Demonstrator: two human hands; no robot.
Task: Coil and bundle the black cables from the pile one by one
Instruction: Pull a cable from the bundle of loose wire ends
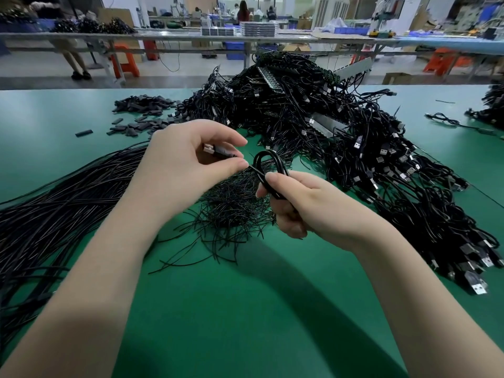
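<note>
My right hand (294, 200) grips a coiled black cable (268, 165), whose loop sticks up above the thumb and fingers. My left hand (191, 159) pinches the same cable's free end just behind its silver USB plug (209, 149), between thumb and forefinger. Both hands hover over the green table (245, 296). A big tangled pile of black USB cables (313, 118) lies behind and to the right. Long straight black cables (60, 208) fan out at the left.
A heap of thin black wire ties (234, 208) lies right under my hands. Small black sleeve pieces (141, 113) are scattered at the back left. More cables (491, 105) sit at the far right edge. Workbenches and people stand beyond the table.
</note>
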